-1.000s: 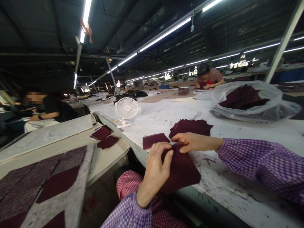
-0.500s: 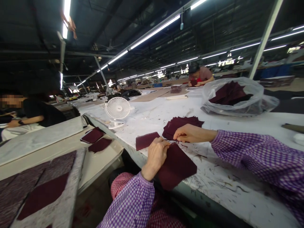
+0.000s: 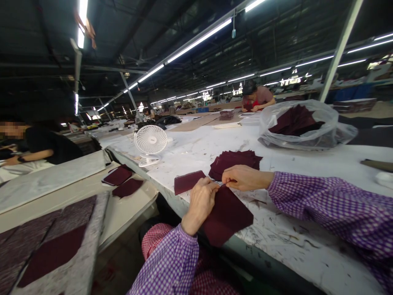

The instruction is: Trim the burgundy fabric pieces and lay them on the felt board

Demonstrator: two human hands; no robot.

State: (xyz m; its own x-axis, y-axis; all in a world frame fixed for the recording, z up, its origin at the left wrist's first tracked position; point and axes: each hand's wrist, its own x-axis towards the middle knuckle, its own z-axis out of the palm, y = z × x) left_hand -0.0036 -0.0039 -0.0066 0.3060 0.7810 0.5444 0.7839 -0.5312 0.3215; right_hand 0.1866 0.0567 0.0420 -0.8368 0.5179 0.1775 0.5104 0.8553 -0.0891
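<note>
A dark maroon fabric piece hangs over the table's near edge, its upper edge pinched in my left hand. Fingers and thumb of that hand are closed on it. My right hand is closed too, fingertips pinching the same upper edge just right of the left fingers. What exactly lies between its fingertips is partly hidden. Right behind my right hand lies a fanned pile of maroon fabric pieces. A folded maroon piece rests on the table beyond my left hand.
A white fan stands on the white table. At the right sits a clear plastic bag with maroon pieces inside. On a lower left surface are more maroon pieces and a board. One person sits left; another works across the table.
My right hand has shifted slightly left and down, from the pile's edge to the upper edge of the held fabric piece. My left hand keeps its hold.
</note>
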